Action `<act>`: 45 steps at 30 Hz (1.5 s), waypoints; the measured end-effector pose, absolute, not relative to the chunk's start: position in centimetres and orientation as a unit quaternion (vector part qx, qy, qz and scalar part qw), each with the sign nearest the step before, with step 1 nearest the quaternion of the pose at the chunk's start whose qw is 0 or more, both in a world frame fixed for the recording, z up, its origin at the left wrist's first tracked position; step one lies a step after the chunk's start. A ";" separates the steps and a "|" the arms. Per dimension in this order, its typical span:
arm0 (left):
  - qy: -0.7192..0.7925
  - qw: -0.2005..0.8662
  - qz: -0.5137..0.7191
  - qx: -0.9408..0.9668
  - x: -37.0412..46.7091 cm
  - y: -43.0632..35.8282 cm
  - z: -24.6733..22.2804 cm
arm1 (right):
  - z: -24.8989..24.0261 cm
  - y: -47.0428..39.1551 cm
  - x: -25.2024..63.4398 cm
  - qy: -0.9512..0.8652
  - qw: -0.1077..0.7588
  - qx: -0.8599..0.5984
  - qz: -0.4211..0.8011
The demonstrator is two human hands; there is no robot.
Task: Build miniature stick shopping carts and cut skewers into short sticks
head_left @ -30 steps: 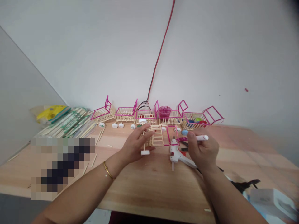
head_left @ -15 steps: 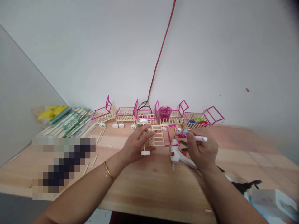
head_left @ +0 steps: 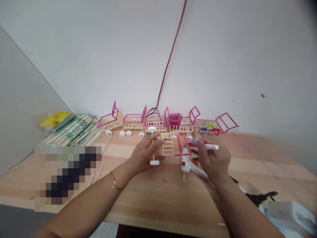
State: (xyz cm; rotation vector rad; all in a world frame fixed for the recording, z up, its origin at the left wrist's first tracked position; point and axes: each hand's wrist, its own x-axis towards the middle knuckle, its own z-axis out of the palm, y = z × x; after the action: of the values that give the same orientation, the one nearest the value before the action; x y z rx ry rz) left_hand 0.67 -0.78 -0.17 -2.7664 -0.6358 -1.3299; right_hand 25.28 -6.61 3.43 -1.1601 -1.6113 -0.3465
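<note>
My left hand [head_left: 148, 150] grips a small model cart [head_left: 168, 144] built of pale sticks, turned on its side. White round wheels [head_left: 155, 162] show at its left end, and a pink-coloured stick frame [head_left: 177, 145] forms its right end. Pinched in my right hand [head_left: 215, 158] is a white and pink marker pen [head_left: 206, 145], its tip at the right edge of the pink frame. Just below that frame lies a white glue gun [head_left: 188, 165]. My left fingers and palm hide part of the cart's wheeled end.
Several finished-looking stick carts [head_left: 133, 121] with pink rims line the wall; one holds a pink-stained cup [head_left: 175, 119]. Wrapped stick bundles [head_left: 74, 130] and a yellow packet [head_left: 56, 120] lie left. At right are a black tool [head_left: 262, 197] and a white box [head_left: 289, 215]. Loose sticks are scattered left.
The marker pen in my right hand has shifted very slightly to the left along the pink frame. My left hand and the cart have stayed practically still.
</note>
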 end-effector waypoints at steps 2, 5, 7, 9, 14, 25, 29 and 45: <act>-0.206 0.003 -0.423 -0.882 0.7 -0.8 -0.2 | 3.5 -6.6 25.3 -0.680 0.530 -0.487 -0.140; -0.208 0.003 -0.423 -0.882 0.7 -0.8 -0.2 | 3.4 -6.6 25.3 -0.680 0.529 -0.489 -0.141; -0.209 0.002 -0.423 -0.882 0.7 -0.8 -0.2 | 3.3 -6.6 25.3 -0.681 0.528 -0.489 -0.140; -0.210 0.001 -0.423 -0.882 0.7 -0.8 -0.3 | 3.2 -6.5 25.3 -0.683 0.527 -0.485 -0.140; -0.212 0.005 -0.423 -0.881 0.8 -0.8 -0.2 | 3.2 -6.7 25.1 -0.691 0.516 -0.488 -0.134; -0.210 -0.002 -0.421 -0.882 0.7 -0.8 -0.2 | 3.2 -6.8 24.6 -0.713 0.500 -0.476 -0.121; -0.211 0.002 -0.423 -0.881 0.7 -0.8 -0.1 | 3.2 -6.7 24.5 -0.712 0.498 -0.480 -0.120; -0.212 0.006 -0.425 -0.880 0.7 -0.8 -0.2 | 3.2 -6.7 24.3 -0.709 0.497 -0.481 -0.139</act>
State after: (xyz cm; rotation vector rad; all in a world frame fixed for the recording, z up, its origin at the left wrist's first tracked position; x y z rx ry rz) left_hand 0.66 -0.80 -0.22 -2.7550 -0.6635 -1.3292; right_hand 24.32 -6.68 3.24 -1.1648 -1.7172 -0.3355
